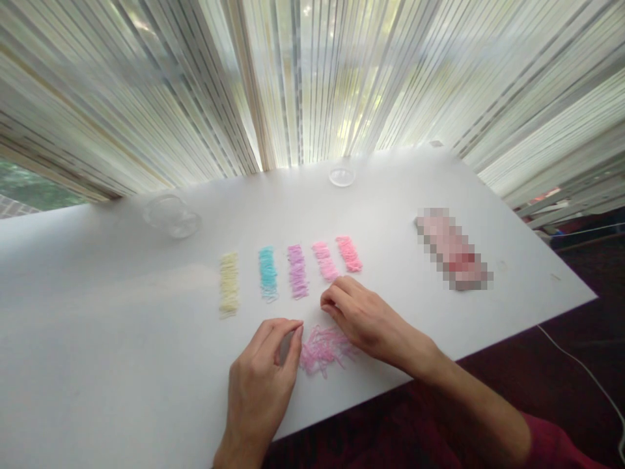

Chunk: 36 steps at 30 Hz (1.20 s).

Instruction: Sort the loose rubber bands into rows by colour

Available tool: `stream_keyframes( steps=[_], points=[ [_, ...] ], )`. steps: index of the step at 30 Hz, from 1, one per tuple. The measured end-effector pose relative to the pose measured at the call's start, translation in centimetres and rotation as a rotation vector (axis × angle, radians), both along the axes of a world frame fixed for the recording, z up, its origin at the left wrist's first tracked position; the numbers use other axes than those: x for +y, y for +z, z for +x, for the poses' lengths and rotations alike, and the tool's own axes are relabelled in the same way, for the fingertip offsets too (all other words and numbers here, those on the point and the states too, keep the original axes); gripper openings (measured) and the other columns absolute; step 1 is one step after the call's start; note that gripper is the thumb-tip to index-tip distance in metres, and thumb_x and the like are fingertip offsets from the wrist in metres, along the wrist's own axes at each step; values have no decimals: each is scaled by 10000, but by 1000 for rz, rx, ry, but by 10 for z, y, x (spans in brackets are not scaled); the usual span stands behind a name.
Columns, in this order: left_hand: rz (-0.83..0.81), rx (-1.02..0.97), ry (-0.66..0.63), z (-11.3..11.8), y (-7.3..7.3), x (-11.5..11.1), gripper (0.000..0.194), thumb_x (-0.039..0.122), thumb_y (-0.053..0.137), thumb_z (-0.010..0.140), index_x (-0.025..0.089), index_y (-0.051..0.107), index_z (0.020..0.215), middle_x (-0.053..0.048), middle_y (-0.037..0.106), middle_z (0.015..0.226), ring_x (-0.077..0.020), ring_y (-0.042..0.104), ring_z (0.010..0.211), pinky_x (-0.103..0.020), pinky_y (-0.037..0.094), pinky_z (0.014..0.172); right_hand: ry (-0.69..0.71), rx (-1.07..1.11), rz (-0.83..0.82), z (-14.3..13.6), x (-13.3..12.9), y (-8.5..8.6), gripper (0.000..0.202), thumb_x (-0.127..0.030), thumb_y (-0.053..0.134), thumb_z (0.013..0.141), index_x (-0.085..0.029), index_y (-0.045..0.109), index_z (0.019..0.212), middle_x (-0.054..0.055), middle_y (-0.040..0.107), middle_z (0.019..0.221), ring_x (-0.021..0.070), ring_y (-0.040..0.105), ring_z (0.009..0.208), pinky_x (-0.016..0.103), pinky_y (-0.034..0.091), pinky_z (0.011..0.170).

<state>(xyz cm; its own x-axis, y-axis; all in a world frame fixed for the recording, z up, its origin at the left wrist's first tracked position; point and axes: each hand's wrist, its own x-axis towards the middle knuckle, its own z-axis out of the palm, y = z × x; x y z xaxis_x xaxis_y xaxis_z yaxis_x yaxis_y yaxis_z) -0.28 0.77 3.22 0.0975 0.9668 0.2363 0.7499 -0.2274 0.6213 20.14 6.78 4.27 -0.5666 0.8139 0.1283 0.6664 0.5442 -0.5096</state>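
Note:
My left hand has thumb and forefinger pinched together at the left edge of a loose, tangled pile of pinkish-purple strands; anything between the fingertips is too small to make out. Just above the pile, my right hand is closed with its fingertips together, and what they hold is hidden. Beyond the hands, short thin strands lie in neat upright columns: yellow, turquoise, purple, light pink and coral pink. My right hand is nearest the lower end of the light pink column.
Clear round containers or lids stand at the back left of the white table, and a small clear dish at the back. A pixelated pinkish object lies to the right. Striped string curtains hang behind the table.

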Motion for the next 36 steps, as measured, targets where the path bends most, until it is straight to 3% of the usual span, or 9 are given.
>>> stream_keyframes(
  steps=[3, 7, 11, 15, 21, 25, 30, 36],
  points=[
    [5, -30, 1, 1, -2, -3, 145, 258, 584, 993, 228, 724, 1018, 0, 740, 925, -123, 589, 568, -245, 499, 603, -15, 10, 122, -14, 12, -1, 124, -133, 524, 1026, -154, 634, 974, 86, 628, 939, 230, 585, 892, 351, 515, 769],
    [20, -46, 4, 1, -1, -6, 147, 249, 578, 993, 226, 723, 1000, 0, 734, 906, -117, 569, 539, -242, 499, 588, -7, -57, 151, -28, 24, -3, 167, -105, 514, 1022, -144, 655, 943, 100, 641, 921, 239, 591, 874, 359, 522, 755],
    [32, -43, 16, -6, 0, -9, 146, 253, 581, 998, 222, 722, 1014, 3, 731, 909, -106, 556, 519, -240, 502, 585, -46, 50, 165, -20, 14, 2, 185, -128, 484, 1045, -162, 664, 1018, 99, 658, 961, 233, 606, 902, 364, 534, 783],
    [-4, -2, -41, -11, 0, -11, 167, 250, 562, 1007, 230, 724, 1043, -5, 743, 947, -124, 622, 598, -242, 510, 604, -44, 188, 60, 3, -10, 10, 133, -146, 527, 1038, -183, 652, 1066, 70, 661, 971, 209, 628, 920, 351, 536, 827],
    [-81, 23, -136, -5, -1, -9, 176, 248, 551, 1013, 246, 713, 1079, -12, 745, 978, -159, 720, 801, -228, 522, 621, -30, 163, -215, 21, -39, 8, 92, -159, 601, 996, -200, 666, 1047, 42, 649, 976, 180, 639, 901, 313, 529, 802],
    [-72, 26, -136, -1, -1, -8, 169, 242, 551, 1013, 245, 708, 1075, -6, 743, 972, -162, 723, 803, -243, 537, 660, -11, 114, -214, 11, -47, 7, 28, -209, 642, 979, -192, 663, 972, 40, 640, 914, 188, 619, 855, 305, 513, 743],
    [-51, 28, -120, -1, 0, -10, 160, 232, 557, 1009, 247, 705, 1070, -7, 745, 964, -170, 722, 808, -253, 543, 676, -21, 49, -168, 1, -48, 4, 103, -169, 639, 962, -186, 626, 861, 35, 623, 853, 190, 597, 794, 312, 482, 696],
    [-38, 6, -141, 1, 3, -10, 160, 223, 563, 1011, 238, 700, 1093, -20, 750, 981, -173, 727, 826, -254, 554, 686, -66, 157, -234, 6, -49, 0, 56, -149, 640, 955, -197, 647, 929, 20, 637, 883, 177, 612, 824, 299, 486, 727]
  ],
)
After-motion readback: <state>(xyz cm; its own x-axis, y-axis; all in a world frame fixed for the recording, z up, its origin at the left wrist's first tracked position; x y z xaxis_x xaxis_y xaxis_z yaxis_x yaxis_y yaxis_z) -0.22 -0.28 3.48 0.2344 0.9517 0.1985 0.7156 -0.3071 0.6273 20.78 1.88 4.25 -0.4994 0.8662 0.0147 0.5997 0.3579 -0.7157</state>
